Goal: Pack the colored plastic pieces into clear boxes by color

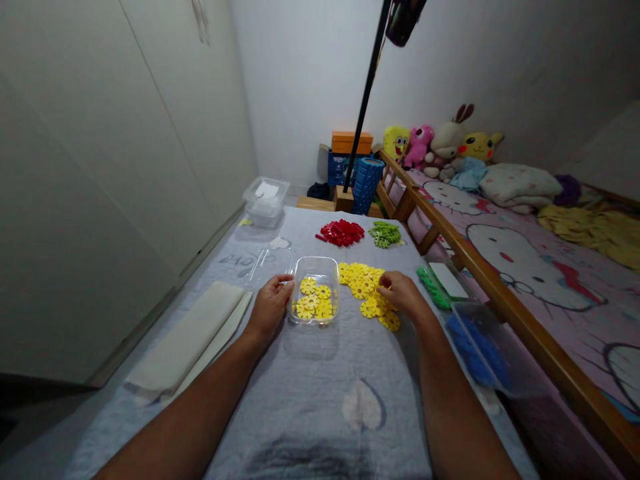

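A clear plastic box [316,261] sits on the grey cloth and holds several yellow flower-shaped pieces [314,301]. My left hand [270,308] grips the box's left wall, fingers curled against it. Right of the box lies a loose pile of yellow pieces [361,279]. My right hand [403,295] rests on that pile with its fingers pinched together over the pieces; what is inside the pinch is hidden.
Farther back lie a red pile [341,232] and a green pile [385,234]. A clear lid [270,261] and a lidded box [265,198] are at the left, a folded cloth [195,333] nearer. A box with blue pieces [475,347] and a wooden bed rail [480,273] are on the right.
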`<action>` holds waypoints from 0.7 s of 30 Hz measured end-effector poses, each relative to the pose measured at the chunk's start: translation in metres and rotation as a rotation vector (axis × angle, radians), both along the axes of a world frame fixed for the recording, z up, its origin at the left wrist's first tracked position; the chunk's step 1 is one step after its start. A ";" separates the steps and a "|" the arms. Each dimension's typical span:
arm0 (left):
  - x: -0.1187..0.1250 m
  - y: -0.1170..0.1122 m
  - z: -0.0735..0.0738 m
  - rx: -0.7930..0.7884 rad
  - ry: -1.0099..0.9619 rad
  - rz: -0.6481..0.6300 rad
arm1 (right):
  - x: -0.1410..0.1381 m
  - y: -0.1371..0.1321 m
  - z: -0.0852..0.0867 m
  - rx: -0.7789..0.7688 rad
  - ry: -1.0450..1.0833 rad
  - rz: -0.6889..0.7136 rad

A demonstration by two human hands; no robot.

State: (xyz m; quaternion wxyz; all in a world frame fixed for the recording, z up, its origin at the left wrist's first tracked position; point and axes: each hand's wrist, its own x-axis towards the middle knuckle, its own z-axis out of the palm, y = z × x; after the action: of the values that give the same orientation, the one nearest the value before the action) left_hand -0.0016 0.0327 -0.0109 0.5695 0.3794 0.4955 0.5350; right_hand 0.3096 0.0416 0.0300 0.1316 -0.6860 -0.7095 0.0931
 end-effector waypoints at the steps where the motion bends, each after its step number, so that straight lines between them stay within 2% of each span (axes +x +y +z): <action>1: 0.000 0.000 0.000 0.001 0.003 -0.001 | -0.001 -0.002 -0.004 -0.008 -0.005 0.002; 8: 0.000 -0.001 0.002 -0.003 -0.006 -0.011 | -0.042 -0.006 -0.018 0.085 -0.118 0.043; 12: 0.001 -0.002 0.005 -0.013 0.010 0.005 | -0.046 -0.003 -0.022 0.106 -0.113 0.048; 17: 0.000 -0.002 0.002 -0.008 0.002 0.003 | -0.033 0.001 -0.021 0.064 0.223 0.078; 21: 0.000 -0.001 0.002 0.005 0.011 -0.005 | -0.044 -0.004 -0.002 0.204 0.515 0.094</action>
State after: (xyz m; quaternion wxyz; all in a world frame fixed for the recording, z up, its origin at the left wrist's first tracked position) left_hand -0.0013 0.0319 -0.0089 0.5671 0.3853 0.4963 0.5325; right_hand 0.2660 0.0376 0.0284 0.3715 -0.5893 -0.6895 0.1982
